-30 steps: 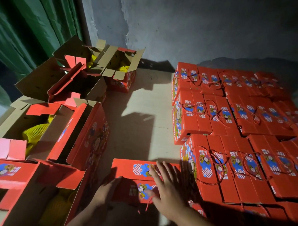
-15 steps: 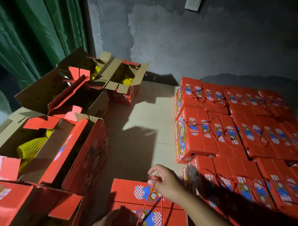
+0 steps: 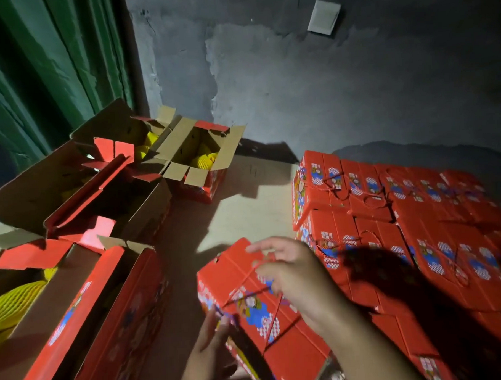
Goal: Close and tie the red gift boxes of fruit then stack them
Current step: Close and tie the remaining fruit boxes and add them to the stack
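Observation:
A closed red gift box [image 3: 238, 273] sits tilted in front of me. A thin red cord [image 3: 242, 293] runs across its printed top. My right hand [image 3: 293, 277] hovers over the box top with the cord looped around its fingers. My left hand [image 3: 212, 338] pinches the cord's other end at the box's near left edge. To the right lies a block of closed, tied red boxes [image 3: 394, 226] in rows.
Several open red boxes [image 3: 110, 285] with brown flaps stand at the left, holding yellow net-wrapped fruit [image 3: 13, 303]. Two more open boxes [image 3: 196, 160] sit by the green curtain [image 3: 37, 70]. Bare cardboard floor [image 3: 244, 216] lies between the groups; a grey wall stands behind.
The camera tilted up. The box now sits tilted and closer. My right hand lifted the cord across the top, and my left hand came up and took hold of the cord's end.

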Available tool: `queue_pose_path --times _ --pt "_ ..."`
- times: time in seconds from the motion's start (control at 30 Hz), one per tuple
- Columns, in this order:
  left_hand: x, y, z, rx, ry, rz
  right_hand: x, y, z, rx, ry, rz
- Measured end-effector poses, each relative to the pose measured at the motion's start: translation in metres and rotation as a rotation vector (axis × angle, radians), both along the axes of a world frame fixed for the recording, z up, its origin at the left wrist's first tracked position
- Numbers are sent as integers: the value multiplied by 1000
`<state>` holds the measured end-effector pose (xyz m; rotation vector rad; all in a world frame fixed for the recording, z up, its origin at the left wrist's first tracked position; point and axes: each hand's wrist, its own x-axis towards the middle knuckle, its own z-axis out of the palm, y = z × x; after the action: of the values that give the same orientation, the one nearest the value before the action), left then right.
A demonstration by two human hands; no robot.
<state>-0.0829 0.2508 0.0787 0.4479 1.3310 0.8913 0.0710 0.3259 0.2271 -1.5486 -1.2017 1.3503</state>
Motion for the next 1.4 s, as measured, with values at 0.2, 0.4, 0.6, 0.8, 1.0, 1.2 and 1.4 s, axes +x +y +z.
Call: queue_pose_path --times 0.2,0.4,0.6,0.8,1.0,1.2,1.4 --pt "54 88 -1 484 -12 -438 37 113 -5 25 56 -251" --pt "87 206 -28 686 306 -560 70 218 -33 71 21 -295" --pt "115 320 -52 646 429 -516 102 320 -54 147 32 -297" --pt "135 388 -60 544 334 -499 131 377 -77 157 -136 -291" --pt "135 398 -76 450 47 -410 128 385 -110 217 -351 -231" --pt "87 388 -112 319 269 -33 120 347 -173 66 -880 24" --pt "17 412 -128 301 550 235 121 310 -216 215 -1172 83"
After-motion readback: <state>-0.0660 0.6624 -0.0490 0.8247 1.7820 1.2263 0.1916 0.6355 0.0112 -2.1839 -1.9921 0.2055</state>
